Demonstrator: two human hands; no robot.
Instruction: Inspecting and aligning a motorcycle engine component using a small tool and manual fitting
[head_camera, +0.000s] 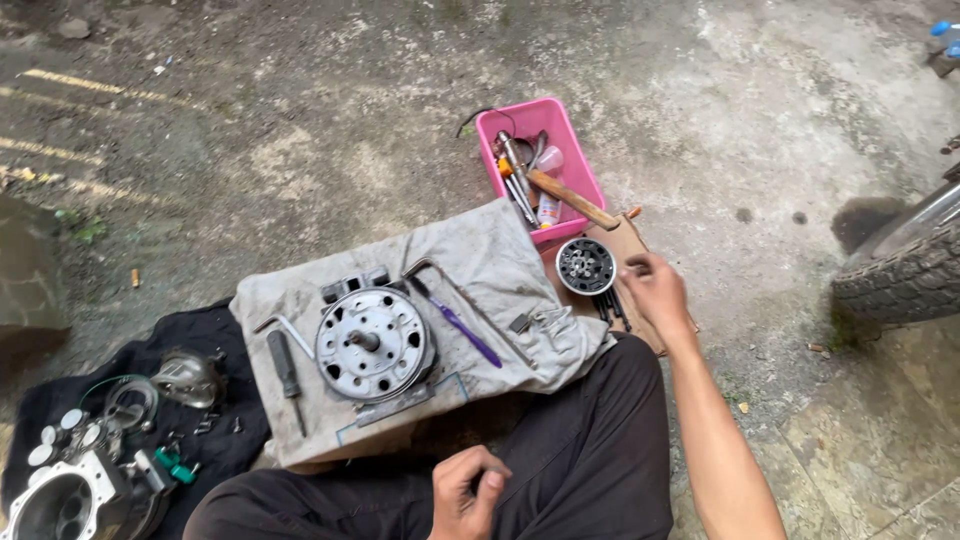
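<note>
One round metal wheel part (374, 343) is laid on one grey cloth (480, 260), one pink tray (540, 125) is set behind it, the right hand (655, 290) is spread wide beside one small round part (586, 266), and the left hand (468, 490) is curled shut, nothing seen in its fingers.

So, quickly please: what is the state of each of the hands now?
Left hand: closed in a loose fist; holding anything cannot be told.
Right hand: fingers bent, reaching by the round black part; grip cannot be told.

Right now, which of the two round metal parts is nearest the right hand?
The small dark round part beside the pink tray, next to the right hand; the big pale disc lies mid-cloth.
</note>
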